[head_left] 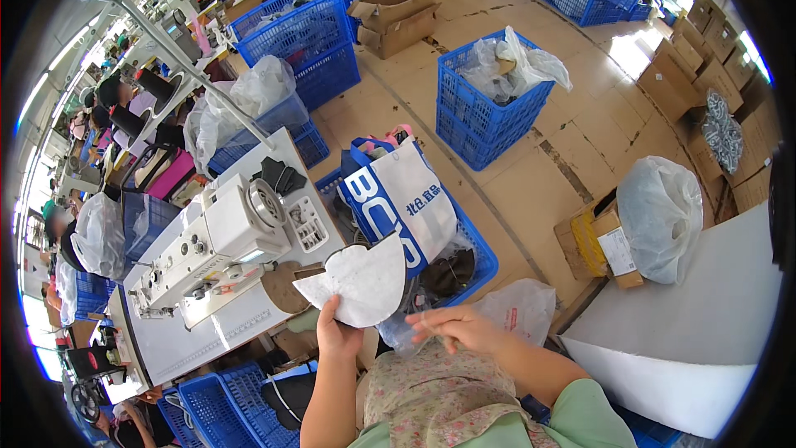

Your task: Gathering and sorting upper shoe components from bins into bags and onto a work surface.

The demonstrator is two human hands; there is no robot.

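Observation:
My left hand point(335, 333) pinches the lower edge of a white, half-round cut fabric piece point(363, 284) with a thin dark rim and a notched upper edge. The piece is held up in front of me, to the right of a white industrial sewing machine point(217, 241). My right hand point(458, 328) hovers to the right of the piece, apart from it. Its fingers stretch leftward, slightly smeared, and nothing shows in them. On the machine table, partly behind the fabric, lies a brown flat piece point(284, 289).
A blue crate point(481, 261) with a blue-and-white bag point(406, 199) stands just beyond my hands. Small parts sit in a white tray point(308, 226) on the table. Blue crates point(236, 405) are at lower left, a white board bin point(663, 373) at right. A thread stand pole point(191, 66) rises at left.

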